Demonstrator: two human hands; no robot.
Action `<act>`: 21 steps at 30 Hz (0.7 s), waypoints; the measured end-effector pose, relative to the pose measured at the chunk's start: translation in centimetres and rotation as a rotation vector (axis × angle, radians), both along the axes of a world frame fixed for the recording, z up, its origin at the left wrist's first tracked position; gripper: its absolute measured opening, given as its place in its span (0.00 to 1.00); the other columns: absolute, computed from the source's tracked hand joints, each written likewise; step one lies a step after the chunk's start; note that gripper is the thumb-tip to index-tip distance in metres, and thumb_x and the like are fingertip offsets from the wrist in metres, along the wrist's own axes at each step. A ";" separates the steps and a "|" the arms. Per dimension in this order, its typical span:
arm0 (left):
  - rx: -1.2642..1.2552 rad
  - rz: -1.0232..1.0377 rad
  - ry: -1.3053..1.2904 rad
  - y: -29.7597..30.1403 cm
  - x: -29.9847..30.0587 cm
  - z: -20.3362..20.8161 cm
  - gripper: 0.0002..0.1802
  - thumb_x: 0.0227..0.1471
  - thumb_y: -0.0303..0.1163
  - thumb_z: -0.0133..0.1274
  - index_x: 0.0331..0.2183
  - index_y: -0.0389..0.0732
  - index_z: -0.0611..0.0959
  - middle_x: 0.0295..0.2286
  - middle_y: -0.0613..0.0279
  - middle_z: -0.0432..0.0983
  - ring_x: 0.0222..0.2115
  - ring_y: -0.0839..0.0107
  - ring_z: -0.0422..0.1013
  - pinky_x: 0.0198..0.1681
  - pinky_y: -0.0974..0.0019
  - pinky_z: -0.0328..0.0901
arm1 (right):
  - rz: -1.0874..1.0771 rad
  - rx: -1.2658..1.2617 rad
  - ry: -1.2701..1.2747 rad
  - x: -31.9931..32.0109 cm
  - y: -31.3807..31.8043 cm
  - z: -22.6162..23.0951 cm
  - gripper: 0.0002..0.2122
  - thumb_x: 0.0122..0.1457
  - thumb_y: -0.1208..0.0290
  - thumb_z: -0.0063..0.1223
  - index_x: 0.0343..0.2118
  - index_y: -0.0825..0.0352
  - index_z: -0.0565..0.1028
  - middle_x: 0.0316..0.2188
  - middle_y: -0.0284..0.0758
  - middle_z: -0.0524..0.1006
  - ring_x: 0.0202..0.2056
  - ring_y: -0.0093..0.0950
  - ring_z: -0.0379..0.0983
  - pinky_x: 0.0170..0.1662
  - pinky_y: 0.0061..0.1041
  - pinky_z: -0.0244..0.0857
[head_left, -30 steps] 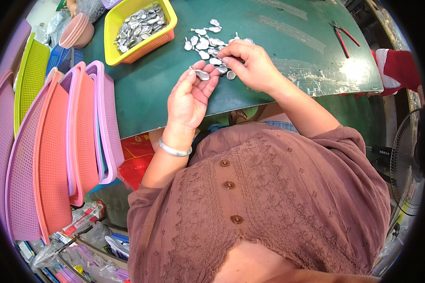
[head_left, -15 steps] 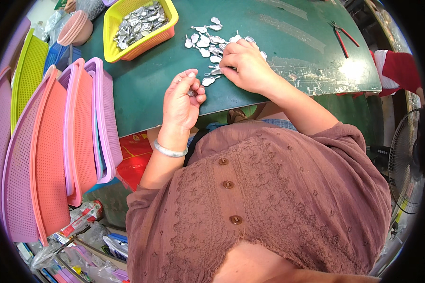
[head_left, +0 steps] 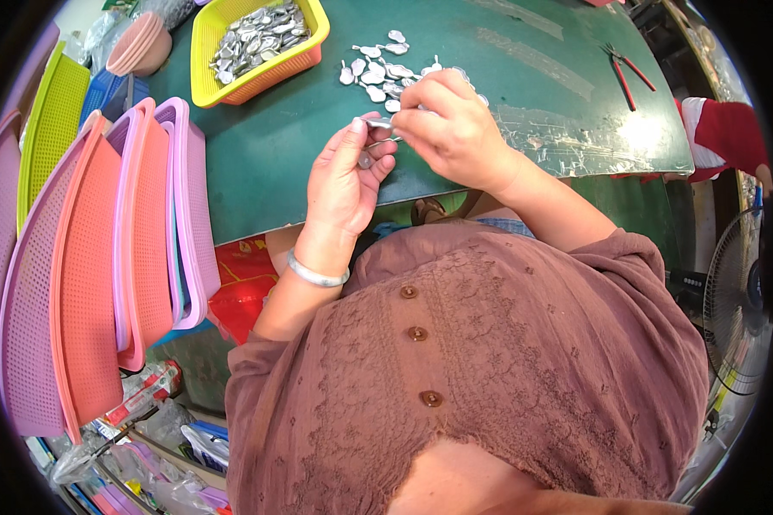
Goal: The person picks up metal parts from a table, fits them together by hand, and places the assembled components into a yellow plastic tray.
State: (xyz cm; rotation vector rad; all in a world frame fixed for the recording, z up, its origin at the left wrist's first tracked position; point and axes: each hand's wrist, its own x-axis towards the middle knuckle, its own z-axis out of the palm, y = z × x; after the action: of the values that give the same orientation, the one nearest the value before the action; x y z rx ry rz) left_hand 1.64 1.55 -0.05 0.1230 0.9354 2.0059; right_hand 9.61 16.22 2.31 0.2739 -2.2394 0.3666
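The green table (head_left: 266,163) runs out of view at the top; its right corner is scuffed and glaring, with open surface left and right of the hands. Perforated baskets (head_left: 90,283) stand on edge beside it, cut by the dark rim, as is the fan (head_left: 734,300). The yellow basket (head_left: 204,60), partly cropped, holds a silvery heap. The left hand (head_left: 343,180) grips a metal piece (head_left: 378,124) over the table. The right hand (head_left: 459,129) meets it; I cannot tell whether its fingertips pinch. It partly hides the loose metal pieces (head_left: 374,75).
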 end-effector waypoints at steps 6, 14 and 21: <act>0.022 0.036 -0.082 -0.6 -0.5 -0.4 0.12 0.53 0.33 0.44 0.35 0.35 0.74 0.28 0.58 0.73 0.29 0.70 0.71 0.30 0.72 0.67 | 0.044 -0.133 -0.054 -0.3 0.1 -1.2 0.06 0.38 0.76 0.56 0.24 0.64 0.73 0.27 0.32 0.69 0.31 0.32 0.65 0.34 0.27 0.61; -0.010 0.085 -0.107 -1.4 -1.4 -0.6 0.12 0.53 0.32 0.44 0.35 0.32 0.72 0.31 0.53 0.71 0.30 0.66 0.70 0.35 0.70 0.69 | -0.046 -0.049 -0.337 0.0 0.5 -2.5 0.07 0.40 0.77 0.55 0.26 0.65 0.74 0.32 0.32 0.70 0.37 0.32 0.63 0.41 0.31 0.58; -0.038 0.121 -0.089 -2.0 -1.9 -0.9 0.11 0.51 0.32 0.47 0.35 0.35 0.73 0.24 0.61 0.70 0.25 0.71 0.68 0.27 0.73 0.65 | -0.040 -0.091 -0.318 0.0 0.6 -2.5 0.05 0.41 0.76 0.55 0.25 0.64 0.74 0.31 0.30 0.71 0.37 0.31 0.64 0.42 0.31 0.56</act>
State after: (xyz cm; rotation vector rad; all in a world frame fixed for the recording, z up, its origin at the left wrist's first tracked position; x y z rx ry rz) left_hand -0.26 -0.42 -0.97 -0.0452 0.9427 2.0851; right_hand 9.65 16.78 -0.17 0.1287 -2.5265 0.5190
